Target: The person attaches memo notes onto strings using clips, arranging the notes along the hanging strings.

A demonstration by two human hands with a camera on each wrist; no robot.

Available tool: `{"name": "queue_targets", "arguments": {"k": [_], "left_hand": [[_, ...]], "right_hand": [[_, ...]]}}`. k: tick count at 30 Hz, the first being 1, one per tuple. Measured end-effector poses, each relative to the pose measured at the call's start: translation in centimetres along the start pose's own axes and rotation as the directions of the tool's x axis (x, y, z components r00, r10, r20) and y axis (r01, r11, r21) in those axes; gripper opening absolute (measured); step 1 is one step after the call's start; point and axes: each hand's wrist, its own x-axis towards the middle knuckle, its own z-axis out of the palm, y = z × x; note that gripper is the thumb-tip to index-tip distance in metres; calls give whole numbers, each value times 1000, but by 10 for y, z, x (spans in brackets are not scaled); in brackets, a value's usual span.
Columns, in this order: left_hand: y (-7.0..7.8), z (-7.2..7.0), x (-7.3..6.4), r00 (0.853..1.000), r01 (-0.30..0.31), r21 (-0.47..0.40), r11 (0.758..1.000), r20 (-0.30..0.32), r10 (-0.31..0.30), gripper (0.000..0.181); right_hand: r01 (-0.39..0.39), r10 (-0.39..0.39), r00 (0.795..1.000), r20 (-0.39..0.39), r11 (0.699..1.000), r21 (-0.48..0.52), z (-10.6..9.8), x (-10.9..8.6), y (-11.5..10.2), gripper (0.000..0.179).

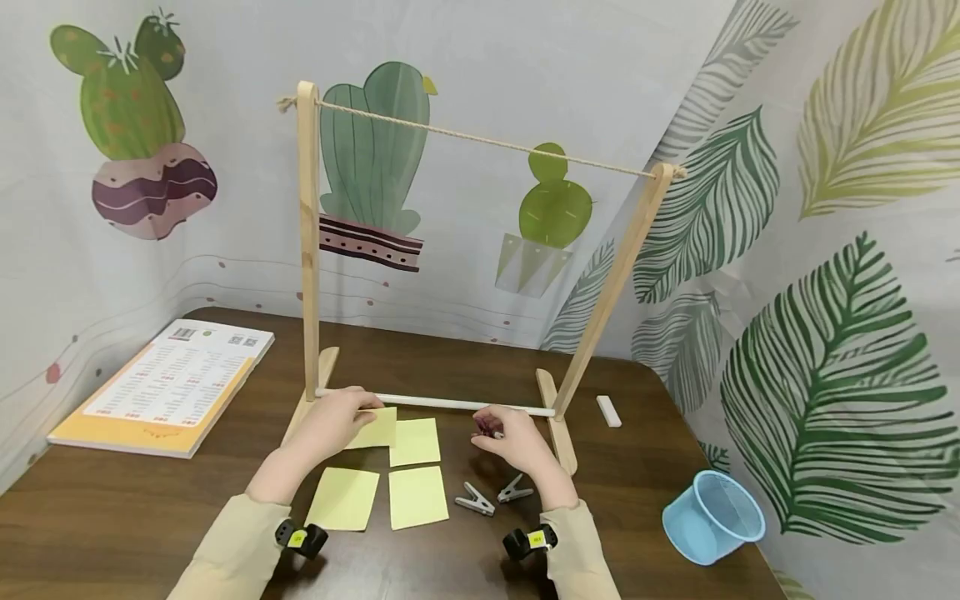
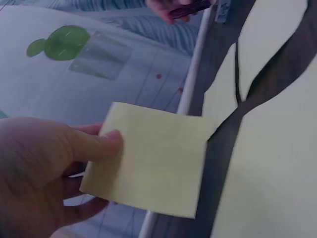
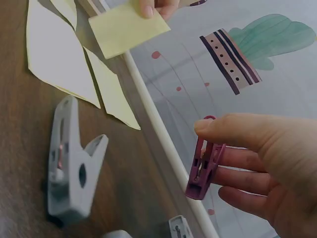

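Observation:
My left hand (image 1: 341,423) pinches a yellow sticky note (image 2: 153,158) by one edge, thumb on its near face, in front of the rack's white bottom rod. My right hand (image 1: 517,435) holds a maroon clothespin (image 3: 204,163) between thumb and fingers, near the rod's right end. On the table between the hands lie more yellow notes, one behind (image 1: 417,443) and two nearer, a left note (image 1: 343,500) and a right note (image 1: 418,498). Two grey clothespins, a left one (image 1: 475,499) and a right one (image 1: 514,489), rest below the right hand.
A wooden rack (image 1: 308,250) stands at the back, with a rope (image 1: 487,138) strung between its post tops. A thick book (image 1: 168,387) lies at the left. To the right are a white block (image 1: 608,412) and a blue mesh basket (image 1: 686,527) near the table edge.

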Motion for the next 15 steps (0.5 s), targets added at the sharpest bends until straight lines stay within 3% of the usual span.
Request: {"name": "queue_targets", "arguments": {"k": [6, 9, 15], "left_hand": [[7, 13, 7, 996, -15, -8, 1000, -85, 14, 10], [11, 16, 12, 992, -19, -14, 1000, -126, 17, 10], [23, 11, 27, 985, -23, -75, 997, -173, 9, 11]], "right_hand": [[-9, 10, 1000, -23, 1000, 6, -11, -3, 1, 30], [29, -29, 998, -51, 1000, -3, -20, -3, 2, 28], [79, -80, 995, -63, 997, -16, -49, 0, 0, 26]]}}
